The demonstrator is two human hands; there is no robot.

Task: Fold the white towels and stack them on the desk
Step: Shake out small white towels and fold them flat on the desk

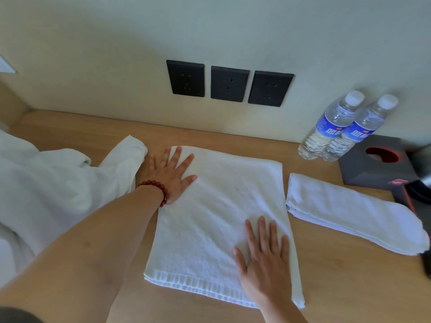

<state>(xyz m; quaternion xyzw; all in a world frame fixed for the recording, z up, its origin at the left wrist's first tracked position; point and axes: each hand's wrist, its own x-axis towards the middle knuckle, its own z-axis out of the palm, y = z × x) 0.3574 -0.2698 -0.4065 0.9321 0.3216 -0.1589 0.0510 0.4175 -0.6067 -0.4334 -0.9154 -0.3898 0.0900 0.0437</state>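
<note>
Both palms are flat with fingers spread, left hand (pixel 171 173) at the far corner and right hand (pixel 265 252) near the front, smoothing the half-folded white towel (pixel 217 206) mid-desk (pixel 338 287), probably prepping the next fold.

The unfolded pile (pixel 35 187) runs off the left edge, its extent lost. A dark object (pixel 419 197) at the right edge is blurred and cropped, unreadable. The tissue box (pixel 373 169) logo is too small to read, and so are the bottle (pixel 331 127) labels.
</note>
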